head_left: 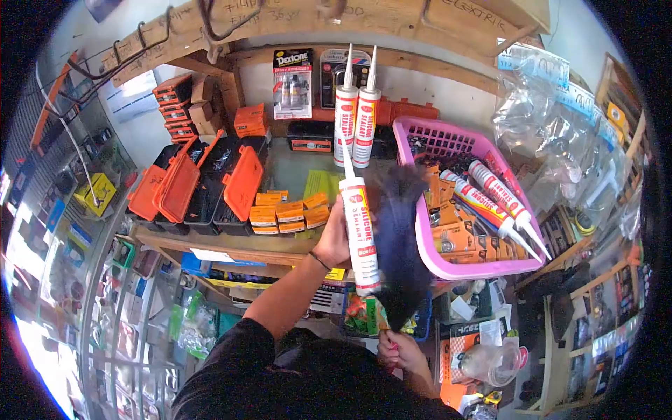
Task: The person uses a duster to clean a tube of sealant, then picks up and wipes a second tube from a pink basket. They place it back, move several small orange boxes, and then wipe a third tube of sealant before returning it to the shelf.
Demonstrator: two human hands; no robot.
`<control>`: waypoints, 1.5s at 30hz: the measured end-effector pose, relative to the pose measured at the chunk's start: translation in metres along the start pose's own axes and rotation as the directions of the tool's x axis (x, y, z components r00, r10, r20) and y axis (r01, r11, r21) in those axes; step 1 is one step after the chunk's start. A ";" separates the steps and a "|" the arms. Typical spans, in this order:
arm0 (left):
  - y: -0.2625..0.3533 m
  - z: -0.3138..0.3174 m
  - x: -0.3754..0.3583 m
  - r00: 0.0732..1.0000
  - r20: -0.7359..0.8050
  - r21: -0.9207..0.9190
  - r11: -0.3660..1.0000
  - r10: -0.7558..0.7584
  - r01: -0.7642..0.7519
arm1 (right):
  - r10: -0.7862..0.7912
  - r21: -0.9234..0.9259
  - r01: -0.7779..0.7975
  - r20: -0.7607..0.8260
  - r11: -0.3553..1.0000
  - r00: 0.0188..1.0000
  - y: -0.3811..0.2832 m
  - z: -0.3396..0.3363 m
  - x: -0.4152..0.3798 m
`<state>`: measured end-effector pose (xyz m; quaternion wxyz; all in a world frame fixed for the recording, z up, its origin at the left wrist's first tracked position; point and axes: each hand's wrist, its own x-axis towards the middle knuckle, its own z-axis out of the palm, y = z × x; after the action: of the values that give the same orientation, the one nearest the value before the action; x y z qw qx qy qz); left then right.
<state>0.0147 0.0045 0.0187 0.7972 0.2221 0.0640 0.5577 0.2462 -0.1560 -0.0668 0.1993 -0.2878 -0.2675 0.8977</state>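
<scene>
My left hand point(332, 238) is wrapped round a white silicone sealant tube point(362, 241), tilted slightly with its nozzle up. In my right hand point(407, 354), low in front of my body, is the reddish handle of a duster point(406, 252). Its dark, fluffy head is smeared by motion and rises close beside the tube. Behind the held tube, two more sealant tubes point(355, 126) stand upright on the worktop. A pink basket point(458, 270) to the right contains two sealant tubes and several orange packets.
Small orange boxes point(288, 212) are stacked left of my left hand. Black cases with orange lids point(180, 183) stand farther left. A Dextone adhesive pack point(292, 84) hangs at the back. Plastic bags point(542, 112) hang on the right; a glass display cabinet point(105, 280) flanks the left.
</scene>
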 end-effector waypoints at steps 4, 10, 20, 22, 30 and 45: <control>-0.013 -0.033 0.009 0.977 -0.190 -0.063 0.994 -0.102 0.092 | 0.129 -0.180 -0.125 0.010 0.976 0.992 -0.005 0.000 0.005; 0.000 0.001 0.002 0.997 -0.069 0.034 0.998 -0.041 0.043 | 0.019 0.095 -0.028 0.100 0.995 0.995 -0.005 -0.006 0.009; 0.002 0.026 -0.006 0.984 -0.167 -0.255 0.967 -0.055 0.011 | 0.140 -0.242 -0.085 0.221 0.967 0.965 0.011 -0.011 0.004; -0.012 -0.064 0.014 0.996 0.073 -0.062 0.997 0.059 -0.055 | 0.097 -0.264 -0.084 0.034 0.961 0.995 0.011 0.010 0.001; -0.009 -0.091 0.012 0.956 0.206 -0.083 0.969 -0.210 0.231 | -0.174 -0.294 0.127 -0.140 0.947 0.975 0.030 -0.031 0.004; -0.004 -0.036 0.010 0.976 0.205 -0.015 0.997 -0.077 0.082 | -0.116 0.089 0.136 -0.200 0.987 0.973 -0.008 0.044 0.029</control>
<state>0.0088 0.0227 -0.0136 0.8238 0.2662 -0.0158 0.5002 0.1984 -0.1506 -0.0433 0.2956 -0.3459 -0.2183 0.8633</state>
